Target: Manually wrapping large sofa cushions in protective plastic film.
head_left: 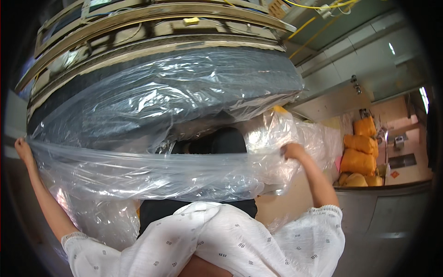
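Note:
A wide sheet of clear plastic film (138, 168) stretches across the front of my body between my two hands. My left hand (22, 148) is far out to the left, its fingers closed on a gathered corner of the film. Over on the right, my right hand (291, 151) is curled with its fingers pinched on the film's edge. The film's far part lies wrinkled and shiny over a long dark grey padded surface (272, 62). Between the taut near edge and that surface, a gap shows my dark clothing.
Wooden rails (152, 15) run along the far side, with a small yellow block (191, 21) on a ledge. More crumpled clear plastic (320, 141) lies to the right. Orange sacks (357, 159) are piled beyond it. Yellow cables (318, 6) hang at the upper right.

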Tool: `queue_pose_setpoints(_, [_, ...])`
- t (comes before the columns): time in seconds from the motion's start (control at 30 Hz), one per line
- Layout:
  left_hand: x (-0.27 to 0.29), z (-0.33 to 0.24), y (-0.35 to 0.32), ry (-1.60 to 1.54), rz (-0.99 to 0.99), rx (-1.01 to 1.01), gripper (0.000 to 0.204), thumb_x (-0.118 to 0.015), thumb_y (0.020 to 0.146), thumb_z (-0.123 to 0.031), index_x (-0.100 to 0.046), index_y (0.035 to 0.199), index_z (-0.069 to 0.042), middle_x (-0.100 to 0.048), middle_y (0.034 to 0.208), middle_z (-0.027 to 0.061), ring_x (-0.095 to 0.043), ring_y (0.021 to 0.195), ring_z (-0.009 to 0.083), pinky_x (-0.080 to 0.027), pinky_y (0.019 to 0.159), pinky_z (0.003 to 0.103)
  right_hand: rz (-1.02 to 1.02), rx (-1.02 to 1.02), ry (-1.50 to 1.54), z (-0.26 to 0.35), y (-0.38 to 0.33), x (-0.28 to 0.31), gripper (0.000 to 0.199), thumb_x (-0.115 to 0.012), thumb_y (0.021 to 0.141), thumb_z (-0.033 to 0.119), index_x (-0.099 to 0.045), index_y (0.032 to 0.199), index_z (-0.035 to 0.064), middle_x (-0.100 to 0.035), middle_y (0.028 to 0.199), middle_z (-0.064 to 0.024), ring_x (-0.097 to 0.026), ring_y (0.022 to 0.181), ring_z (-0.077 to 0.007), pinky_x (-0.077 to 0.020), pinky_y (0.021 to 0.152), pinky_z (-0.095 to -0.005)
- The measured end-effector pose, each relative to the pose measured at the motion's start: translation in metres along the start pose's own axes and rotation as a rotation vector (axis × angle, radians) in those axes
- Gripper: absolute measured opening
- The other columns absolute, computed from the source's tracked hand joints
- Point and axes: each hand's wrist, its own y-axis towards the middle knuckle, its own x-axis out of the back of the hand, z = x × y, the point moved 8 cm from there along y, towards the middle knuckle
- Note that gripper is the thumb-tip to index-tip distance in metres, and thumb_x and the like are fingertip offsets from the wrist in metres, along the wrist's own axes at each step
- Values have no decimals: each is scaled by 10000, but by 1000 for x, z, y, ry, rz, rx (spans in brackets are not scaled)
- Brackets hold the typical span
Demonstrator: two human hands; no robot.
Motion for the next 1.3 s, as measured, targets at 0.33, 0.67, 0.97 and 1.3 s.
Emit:
queue_pose_setpoints(0.33, [47,-2,-5,161,-10,58,380,-478,883,-275,-602,1075,28,-606,1067,220,-572,986,348,-430,862,361,-1933,-360,245,-37,-82,317,209,-642,797,237,-580,977,150,-546,927,-82,-522,958,-268,-399,796,-431])
queue_pose_setpoints(0.67, [74,-8,-19,341,79,45,469,-440,885,-310,-538,1150,65,-559,1135,256,-533,1060,374,-407,904,391,-1227,205,408,2,68,271,563,-408,914,442,-401,1358,96,-355,1429,-121,-303,1328,-312,-236,1056,-477])
queue_pose_setpoints(0.97, [133,4,-13,127,52,147,428,-507,907,-307,-561,1134,52,-604,1104,175,-571,1003,266,-423,879,324,-1248,637,332,116,-7,276,430,-448,932,277,-446,1306,65,-410,1386,-114,-354,1295,-298,-271,1059,-471])
queue_pose_setpoints(1.3, [276,1,-30,-600,196,439,426,-561,914,-328,-524,1222,-35,-571,1161,64,-520,1065,179,-403,930,308,-1421,671,442,125,-25,276,208,-597,827,204,-640,961,51,-633,947,-100,-577,937,-311,-439,847,-424])
